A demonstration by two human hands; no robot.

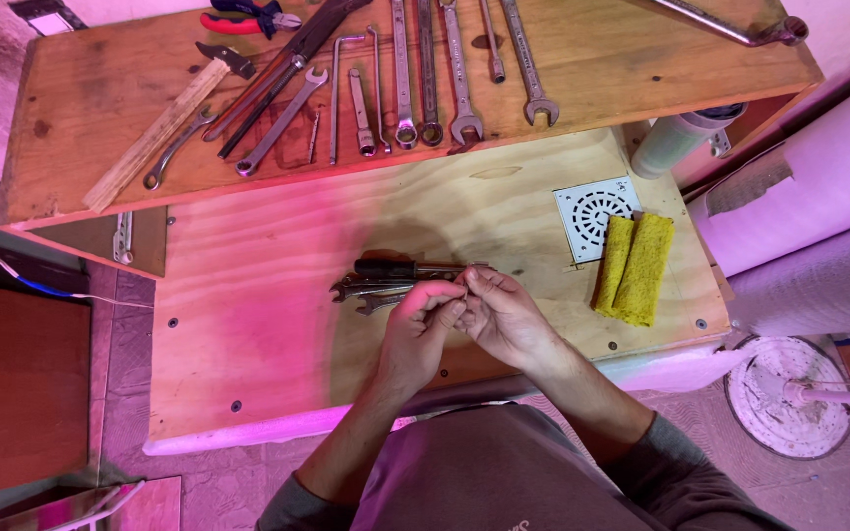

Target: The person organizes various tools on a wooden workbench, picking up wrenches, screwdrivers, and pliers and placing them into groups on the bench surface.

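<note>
My left hand [419,329] and my right hand [502,313] meet over the lower wooden board [277,324], fingertips pinched together on a small thin metal piece that I can barely make out. Just beyond my fingers lies a small pile of tools [386,280]: a black-handled screwdriver and two or three short wrenches. A yellow folded cloth [634,267] lies to the right, beside a white round-slotted drain grate [594,211].
The upper wooden shelf [602,59] holds several long wrenches [459,74], a hammer [164,123], red-handled pliers [246,18] and hex keys. A grey-green cylinder [679,140] sticks out under the shelf at right. A white fan base [784,393] stands on the floor.
</note>
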